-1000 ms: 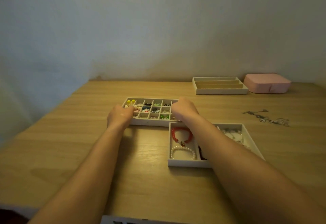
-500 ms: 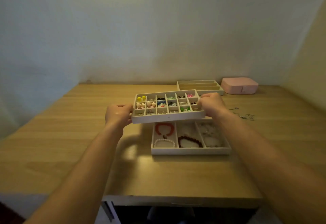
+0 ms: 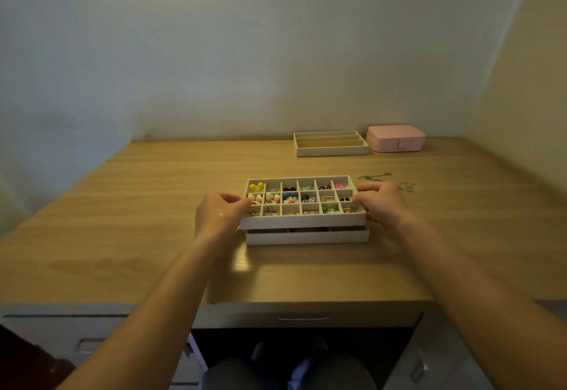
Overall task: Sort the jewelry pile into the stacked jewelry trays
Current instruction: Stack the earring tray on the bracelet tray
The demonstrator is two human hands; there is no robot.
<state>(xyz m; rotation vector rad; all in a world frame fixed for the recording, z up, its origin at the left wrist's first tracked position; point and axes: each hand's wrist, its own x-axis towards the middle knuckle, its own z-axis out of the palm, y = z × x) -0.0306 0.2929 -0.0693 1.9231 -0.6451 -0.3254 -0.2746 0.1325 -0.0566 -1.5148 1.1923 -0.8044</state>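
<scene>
A white tray with many small compartments (image 3: 302, 221), filled with colourful earrings and beads, sits stacked on the white bracelet tray (image 3: 306, 237), shifted slightly left of it. My left hand (image 3: 219, 216) grips the upper tray's left end. My right hand (image 3: 380, 204) grips its right end, thumb over the rim. The lower tray's contents are almost fully hidden. A small pile of thin silver chains (image 3: 386, 179) lies on the wooden desk (image 3: 138, 221) to the right of the stack.
An empty white tray with long slots (image 3: 329, 144) stands at the back of the desk, a closed pink jewelry box (image 3: 395, 138) beside it. Walls close off the back and right. Drawers sit under the desk's front edge.
Both hands lifted the compartment tray from behind the bracelet tray, carried it toward me and lowered it onto the bracelet tray, covering the bracelets.
</scene>
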